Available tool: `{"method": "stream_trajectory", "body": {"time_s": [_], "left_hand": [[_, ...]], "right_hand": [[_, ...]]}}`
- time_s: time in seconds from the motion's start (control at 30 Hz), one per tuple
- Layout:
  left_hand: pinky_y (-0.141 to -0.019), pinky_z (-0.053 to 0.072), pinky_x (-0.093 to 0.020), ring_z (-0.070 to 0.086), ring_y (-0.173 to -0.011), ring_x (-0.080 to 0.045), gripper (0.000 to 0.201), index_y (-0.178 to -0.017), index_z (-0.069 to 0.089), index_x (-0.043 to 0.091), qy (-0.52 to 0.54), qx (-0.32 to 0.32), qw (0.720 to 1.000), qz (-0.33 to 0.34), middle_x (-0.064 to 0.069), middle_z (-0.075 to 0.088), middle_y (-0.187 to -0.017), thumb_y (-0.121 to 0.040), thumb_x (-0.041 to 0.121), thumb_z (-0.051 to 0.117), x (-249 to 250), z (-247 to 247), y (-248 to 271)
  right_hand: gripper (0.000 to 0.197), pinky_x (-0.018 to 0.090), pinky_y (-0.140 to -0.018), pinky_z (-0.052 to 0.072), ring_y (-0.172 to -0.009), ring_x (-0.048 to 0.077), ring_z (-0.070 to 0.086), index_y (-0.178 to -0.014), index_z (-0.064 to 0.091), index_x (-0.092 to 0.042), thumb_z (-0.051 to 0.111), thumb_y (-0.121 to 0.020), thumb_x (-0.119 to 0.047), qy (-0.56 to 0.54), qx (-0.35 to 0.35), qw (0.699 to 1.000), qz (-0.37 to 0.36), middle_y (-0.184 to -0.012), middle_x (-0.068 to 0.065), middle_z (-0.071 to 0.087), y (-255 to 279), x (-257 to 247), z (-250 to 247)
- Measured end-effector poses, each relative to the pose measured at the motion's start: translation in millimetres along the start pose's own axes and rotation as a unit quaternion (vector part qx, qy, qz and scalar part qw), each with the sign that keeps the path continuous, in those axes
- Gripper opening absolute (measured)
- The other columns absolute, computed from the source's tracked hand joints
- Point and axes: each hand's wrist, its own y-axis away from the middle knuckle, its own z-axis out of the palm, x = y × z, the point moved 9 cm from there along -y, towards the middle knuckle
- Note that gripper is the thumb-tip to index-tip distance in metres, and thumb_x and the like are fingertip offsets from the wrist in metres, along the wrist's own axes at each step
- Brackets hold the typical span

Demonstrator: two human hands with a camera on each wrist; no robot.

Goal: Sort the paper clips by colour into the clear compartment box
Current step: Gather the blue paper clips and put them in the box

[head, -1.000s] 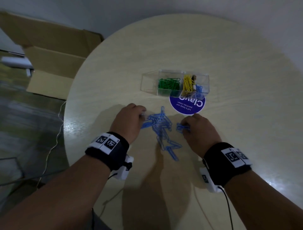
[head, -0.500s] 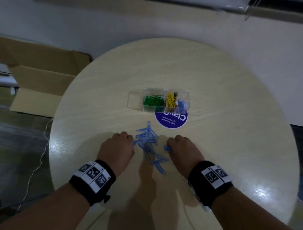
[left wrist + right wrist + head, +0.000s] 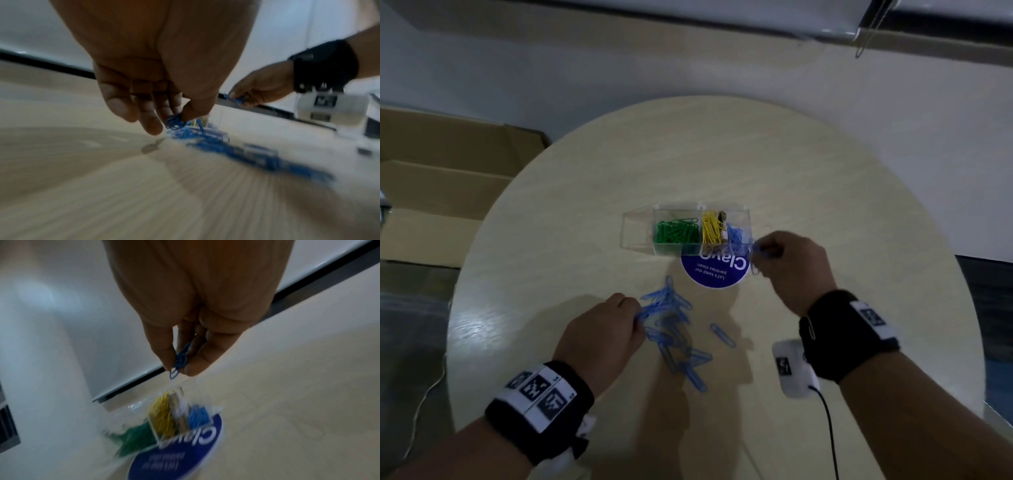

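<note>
A clear compartment box [image 3: 638,228] sits mid-table with green clips [image 3: 676,231], yellow clips [image 3: 711,226] and blue clips [image 3: 736,236] in separate sections. My right hand [image 3: 762,255] is lifted at the box's right end and pinches a few blue clips [image 3: 180,361] between thumb and fingertips, above the blue section [image 3: 199,416]. A loose pile of blue clips [image 3: 674,329] lies on the table in front of the box. My left hand [image 3: 637,317] is at the pile's left edge and pinches a bunch of blue clips [image 3: 174,124] there.
A round blue sticker [image 3: 714,272] lies on the table [image 3: 825,205] under the box's near edge. One stray blue clip [image 3: 722,335] lies right of the pile. Cardboard boxes [image 3: 431,192] stand off the table's left side. A white wall is behind.
My right hand rose from the pile and travelled forward to the box's right end with blue clips in it. The left hand stayed at the pile's left edge. The head view tilted up.
</note>
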Motion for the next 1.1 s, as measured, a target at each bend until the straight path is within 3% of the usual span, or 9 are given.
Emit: {"method": "stream_trajectory", "body": {"time_s": [0.1,0.27,0.33,0.43,0.57,0.7,0.9,1.0,1.1], "left_hand": [[-0.059,0.042,-0.028,0.057,-0.064,-0.014,0.005,-0.086,0.061,0.026,0.12,0.043,0.991,-0.041,0.009,0.056,-0.08,-0.085,0.025,0.065,4,-24,-10],[-0.059,0.037,-0.012,0.057,-0.066,0.0,0.009,-0.08,0.063,0.028,0.256,0.081,0.96,-0.082,0.012,0.062,-0.074,-0.087,0.024,0.063,20,-46,-47],[-0.06,0.044,-0.02,0.059,-0.063,-0.005,0.01,-0.079,0.064,0.023,0.313,0.091,0.941,-0.09,0.009,0.063,-0.07,-0.088,0.023,0.061,30,-52,-63],[-0.064,0.057,-0.038,0.063,-0.062,-0.017,0.012,-0.079,0.066,0.018,0.375,0.104,0.915,-0.106,0.003,0.066,-0.066,-0.088,0.021,0.061,46,-58,-90],[-0.066,0.058,-0.04,0.067,-0.062,-0.018,0.011,-0.076,0.068,0.018,0.38,0.116,0.913,-0.097,0.004,0.067,-0.062,-0.085,0.022,0.062,73,-60,-127],[-0.065,0.059,-0.041,0.069,-0.062,-0.021,0.012,-0.079,0.071,0.016,0.379,0.099,0.915,-0.095,-0.002,0.07,-0.066,-0.084,0.024,0.063,89,-46,-152],[-0.07,0.059,-0.041,0.068,-0.066,-0.024,0.027,-0.086,0.075,0.011,0.336,0.071,0.935,-0.09,-0.007,0.072,-0.075,-0.095,0.02,0.05,88,-32,-154],[-0.076,0.057,-0.028,0.067,-0.076,-0.011,0.02,-0.1,0.072,0.023,0.349,0.144,0.919,-0.111,0.006,0.072,-0.089,-0.097,0.029,0.053,62,-50,-135],[-0.071,0.039,-0.004,0.059,-0.08,-0.003,0.015,-0.097,0.071,0.026,0.282,0.187,0.935,-0.108,0.012,0.067,-0.092,-0.094,0.03,0.058,36,-64,-101]], "right_hand": [[0.006,0.021,-0.062,0.045,-0.067,0.013,0.064,-0.079,0.07,-0.021,0.072,-0.076,-0.025,0.005,0.013,1.0,0.006,-0.068,-0.004,0.068,-32,-9,-6],[0.03,0.03,-0.077,0.052,-0.086,0.02,0.066,-0.099,0.072,-0.014,0.07,-0.081,-0.039,0.049,-0.027,0.998,0.021,-0.093,0.003,0.072,-61,-12,16],[0.043,0.035,-0.086,0.054,-0.089,0.02,0.067,-0.112,0.068,-0.013,0.068,-0.082,-0.044,0.021,-0.014,0.999,0.031,-0.101,0.002,0.072,-61,-6,16],[0.042,0.037,-0.073,0.059,-0.074,0.013,0.07,-0.115,0.066,-0.016,0.067,-0.083,-0.043,-0.065,0.047,0.996,0.044,-0.1,-0.003,0.072,-51,7,-3],[0.031,0.025,-0.054,0.057,-0.061,0.007,0.068,-0.107,0.068,-0.018,0.068,-0.084,-0.039,-0.113,0.088,0.988,0.055,-0.093,-0.005,0.07,-33,26,-24],[0.028,0.03,-0.061,0.059,-0.056,0.005,0.066,-0.104,0.068,-0.021,0.067,-0.084,-0.041,-0.087,0.087,0.991,0.052,-0.093,-0.005,0.071,-29,41,-31],[0.024,0.018,-0.068,0.054,-0.072,0.0,0.065,-0.107,0.068,-0.028,0.066,-0.086,-0.039,-0.061,0.038,0.997,0.024,-0.093,-0.01,0.07,-36,36,-17],[0.019,0.007,-0.062,0.043,-0.074,0.003,0.062,-0.105,0.07,-0.03,0.067,-0.087,-0.034,-0.021,0.027,0.999,-0.041,-0.095,-0.007,0.066,-44,19,-5],[0.016,0.026,-0.072,0.045,-0.081,0.018,0.055,-0.101,0.073,-0.027,0.064,-0.089,-0.03,0.067,0.019,0.991,-0.115,-0.098,0.001,0.055,-50,1,13]]}}
